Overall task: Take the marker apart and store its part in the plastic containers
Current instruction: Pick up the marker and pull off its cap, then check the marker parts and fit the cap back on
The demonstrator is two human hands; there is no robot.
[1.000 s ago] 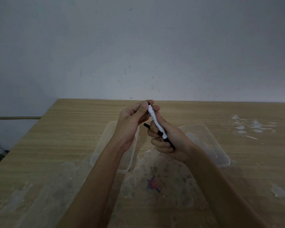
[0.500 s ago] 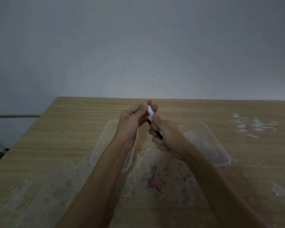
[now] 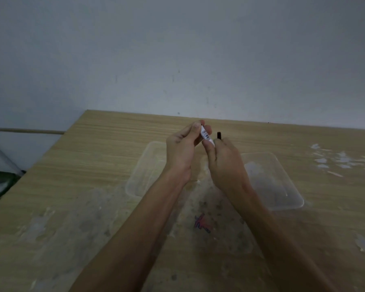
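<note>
A: Where is the marker, and who holds it?

B: The slim white plastic marker barrel with a printed barcode [image 3: 205,134] is raised above the wood-grain worktop [image 3: 93,165], between the two containers. The left hand [image 3: 182,150] has its grip clamped on the barrel's upper end, thumb and fingertips pinching it. The right hand [image 3: 223,161] has its grip closed on the lower end, and a small black piece [image 3: 219,135] sticks up out of that fist, just beside the barrel.

A: Why hold it up like that?

B: My guess is that opposed pinches at both ends let the hands twist or pull along the barrel's length. Whether the black piece is already free of the barrel, I cannot tell.

A: And the containers?

B: A clear rectangular plastic container [image 3: 143,165] lies under the left wrist, and a second clear plastic container [image 3: 282,186] lies beyond the right forearm, toward the worktop's right side. Both are open, so a loosened part probably only needs a short drop.
</note>
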